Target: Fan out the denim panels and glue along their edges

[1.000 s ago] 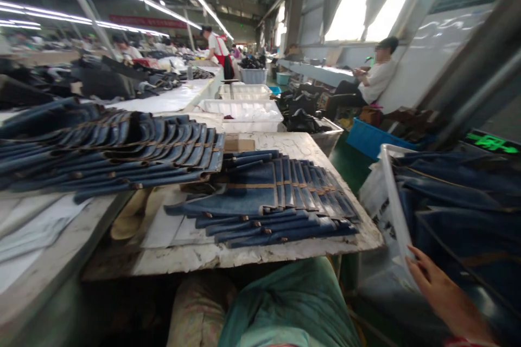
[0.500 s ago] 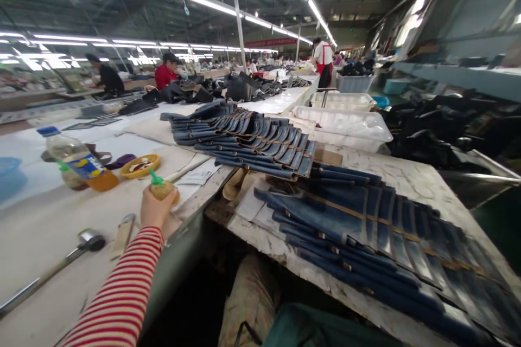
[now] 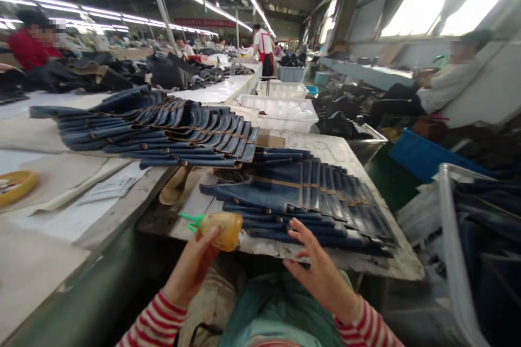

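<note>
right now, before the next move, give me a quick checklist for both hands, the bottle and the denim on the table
1. Left hand has hold of the squeeze bottle: ok, thumb visible along its side.
2. Bottle upright: not ok, it is tipped nearly onto its side, with the green nozzle toward the picture's left.
3. Nozzle tip unblocked: cannot tell, too small to see.
4. Right hand free: ok, open and gripping nothing.
5. Right fingertips clear of the denim pieces: cannot tell, they overlap in view.
6. Denim pieces fanned out on the table: ok, in overlapping layers.
</note>
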Available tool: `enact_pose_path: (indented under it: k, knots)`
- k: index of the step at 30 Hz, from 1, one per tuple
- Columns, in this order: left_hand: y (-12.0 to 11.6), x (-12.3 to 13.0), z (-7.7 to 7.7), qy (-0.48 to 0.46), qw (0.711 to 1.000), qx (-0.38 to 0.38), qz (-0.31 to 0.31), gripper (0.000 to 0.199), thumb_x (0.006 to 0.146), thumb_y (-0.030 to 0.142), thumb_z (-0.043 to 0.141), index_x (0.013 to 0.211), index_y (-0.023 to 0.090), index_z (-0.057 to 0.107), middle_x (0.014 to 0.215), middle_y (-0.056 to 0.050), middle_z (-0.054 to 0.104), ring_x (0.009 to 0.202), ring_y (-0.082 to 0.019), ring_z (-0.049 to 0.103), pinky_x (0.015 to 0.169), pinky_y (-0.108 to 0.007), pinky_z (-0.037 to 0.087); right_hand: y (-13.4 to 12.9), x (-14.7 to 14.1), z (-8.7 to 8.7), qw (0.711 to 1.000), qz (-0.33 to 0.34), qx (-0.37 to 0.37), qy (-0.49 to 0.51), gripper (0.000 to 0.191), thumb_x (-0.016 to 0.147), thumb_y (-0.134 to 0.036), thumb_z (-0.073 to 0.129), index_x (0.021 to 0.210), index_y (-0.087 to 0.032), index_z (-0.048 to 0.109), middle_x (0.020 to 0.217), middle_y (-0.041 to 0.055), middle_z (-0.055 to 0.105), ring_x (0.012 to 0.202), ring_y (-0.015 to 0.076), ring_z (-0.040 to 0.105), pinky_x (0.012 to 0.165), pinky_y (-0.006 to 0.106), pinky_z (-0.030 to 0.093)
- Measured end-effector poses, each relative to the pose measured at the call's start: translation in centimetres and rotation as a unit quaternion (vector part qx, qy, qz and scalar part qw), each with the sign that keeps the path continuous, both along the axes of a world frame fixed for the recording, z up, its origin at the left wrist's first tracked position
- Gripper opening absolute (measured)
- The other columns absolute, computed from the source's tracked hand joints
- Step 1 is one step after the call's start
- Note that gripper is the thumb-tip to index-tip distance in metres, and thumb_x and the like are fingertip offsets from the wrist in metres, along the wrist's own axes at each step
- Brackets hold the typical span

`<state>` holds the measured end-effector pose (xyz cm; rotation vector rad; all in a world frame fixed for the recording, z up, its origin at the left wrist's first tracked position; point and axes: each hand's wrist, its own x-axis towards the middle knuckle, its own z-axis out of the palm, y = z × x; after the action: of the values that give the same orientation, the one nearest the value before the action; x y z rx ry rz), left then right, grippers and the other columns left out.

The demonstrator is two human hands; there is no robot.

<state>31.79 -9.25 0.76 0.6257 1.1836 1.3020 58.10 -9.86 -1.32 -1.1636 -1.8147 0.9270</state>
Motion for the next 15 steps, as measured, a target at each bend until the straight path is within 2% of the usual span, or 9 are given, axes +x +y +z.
enact_pose_path:
  k: [2,4,6,8,11,13,15]
  knots:
    - [-0.4,4.9,-0.7,-0.118,0.989,-0.014,-0.090,0.046,0.076,0.039,0.057,0.116,0.019,0.047,0.121,-0.009,0.054,0.107,-0.021,0.054,0.086,-0.031,0.048,-0.1,-2.9,0.0,0.997,0.024,-0.046,0.054,0.075,0.074,-0.031,0.063,0.137,-0.034,0.022,0.140,0.0062,0.032,0.122,0.0262,0.040,0.083,0.040,0.050]
    - [-0.9,8.5,-1.2,-0.164,0.974,-0.021,-0.153,0.047,0.080,0.043,0.050,0.118,0.017,0.047,0.124,-0.012,0.051,0.112,-0.023,0.051,0.092,-0.035,0.045,-0.4,-4.0,-0.2,0.992,-0.020,-0.074,0.097,0.080,0.069,-0.032,0.068,0.136,-0.035,0.025,0.141,0.0041,0.029,0.127,0.0271,0.032,0.097,0.046,0.039]
    - [-1.2,10.7,-1.6,-0.178,0.962,-0.037,-0.206,0.051,0.081,0.047,0.046,0.123,0.018,0.044,0.129,-0.013,0.047,0.117,-0.025,0.046,0.093,-0.039,0.043,-0.8,-3.4,-0.4,0.978,-0.082,-0.112,0.155,0.080,0.068,-0.035,0.068,0.135,-0.033,0.025,0.138,0.0041,0.033,0.125,0.0266,0.034,0.103,0.047,0.030]
    - [-1.2,11.9,-2.2,-0.132,0.954,-0.053,-0.264,0.053,0.081,0.048,0.047,0.128,0.024,0.038,0.134,-0.010,0.041,0.121,-0.025,0.041,0.092,-0.040,0.043,-0.9,-1.9,-0.3,0.950,-0.113,-0.173,0.233,0.079,0.071,-0.039,0.066,0.136,-0.031,0.022,0.130,0.0056,0.042,0.114,0.0245,0.047,0.100,0.045,0.035]
    - [-0.6,13.0,-3.5,0.015,0.933,-0.008,-0.360,0.060,0.076,0.046,0.055,0.128,0.024,0.036,0.131,-0.010,0.043,0.115,-0.023,0.045,0.092,-0.040,0.042,-0.6,1.1,0.2,0.897,-0.119,-0.260,0.336,0.074,0.074,-0.044,0.061,0.136,-0.028,0.022,0.110,0.0044,0.056,0.094,0.0204,0.059,0.079,0.036,0.049]
    - [-0.3,13.5,-4.5,0.099,0.907,0.040,-0.407,0.059,0.073,0.045,0.058,0.124,0.020,0.041,0.123,-0.012,0.049,0.109,-0.022,0.049,0.095,-0.039,0.040,0.3,3.9,0.3,0.873,-0.133,-0.272,0.383,0.066,0.076,-0.044,0.058,0.133,-0.028,0.029,0.104,0.0034,0.059,0.088,0.0189,0.060,0.063,0.027,0.050]
    - [-0.2,13.7,-5.5,0.156,0.882,0.052,-0.441,0.051,0.074,0.044,0.056,0.117,0.018,0.048,0.117,-0.012,0.053,0.107,-0.022,0.050,0.096,-0.037,0.039,1.6,7.4,0.0,0.861,-0.171,-0.234,0.419,0.058,0.077,-0.045,0.057,0.128,-0.028,0.037,0.105,0.0028,0.060,0.087,0.0177,0.060,0.056,0.023,0.048]
